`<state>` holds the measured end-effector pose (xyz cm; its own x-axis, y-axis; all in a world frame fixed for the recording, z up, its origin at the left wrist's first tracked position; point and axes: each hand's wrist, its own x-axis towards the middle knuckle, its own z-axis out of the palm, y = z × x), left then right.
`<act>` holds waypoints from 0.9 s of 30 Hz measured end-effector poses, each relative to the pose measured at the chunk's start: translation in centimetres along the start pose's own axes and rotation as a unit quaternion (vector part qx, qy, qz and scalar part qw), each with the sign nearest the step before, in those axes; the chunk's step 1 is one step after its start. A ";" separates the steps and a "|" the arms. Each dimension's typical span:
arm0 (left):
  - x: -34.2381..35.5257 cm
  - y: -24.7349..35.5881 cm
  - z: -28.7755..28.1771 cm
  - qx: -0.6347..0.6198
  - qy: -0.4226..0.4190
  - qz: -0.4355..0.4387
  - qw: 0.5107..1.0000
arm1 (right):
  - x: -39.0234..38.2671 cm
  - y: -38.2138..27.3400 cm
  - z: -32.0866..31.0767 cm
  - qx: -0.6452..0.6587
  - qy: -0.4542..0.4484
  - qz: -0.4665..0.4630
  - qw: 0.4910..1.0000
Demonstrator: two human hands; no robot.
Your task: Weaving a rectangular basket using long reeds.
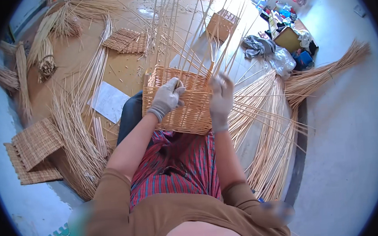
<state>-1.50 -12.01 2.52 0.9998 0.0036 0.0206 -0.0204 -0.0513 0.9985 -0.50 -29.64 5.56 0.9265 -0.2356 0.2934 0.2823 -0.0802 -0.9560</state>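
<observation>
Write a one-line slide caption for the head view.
Gloved left hand and right hand grip the rim of a half-woven tan wicker basket on the lap, loose pale reed bundles around.

We see woven mats stacked at left, another mat farther off, a white sheet on the floor, reed bundles, a grey cloth, and a second basket.

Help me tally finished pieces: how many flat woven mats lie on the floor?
3 clearly visible: two overlapping woven mats to the person's left, and one woven mat farther off, beyond the basket that both gloved hands work on. More may be hidden under the reed bundles.
</observation>
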 end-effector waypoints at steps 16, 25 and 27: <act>4.9 2.0 0.2 0.286 0.125 0.033 0.949 | -4.3 0.5 -2.0 0.195 -0.139 -0.107 0.965; -2.2 0.6 7.0 0.441 0.032 0.262 0.858 | 2.3 -2.3 -8.1 -0.009 0.041 0.004 0.999; -2.5 0.9 9.8 0.536 -0.010 0.148 0.831 | 6.1 -1.6 -7.0 -0.222 -0.052 -0.239 0.944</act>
<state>-4.00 -21.82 2.85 0.9517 -0.1844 0.2454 -0.2608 -0.9073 0.3298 2.95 -37.74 8.96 0.7458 0.0239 0.6657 0.5629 -0.5570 -0.6106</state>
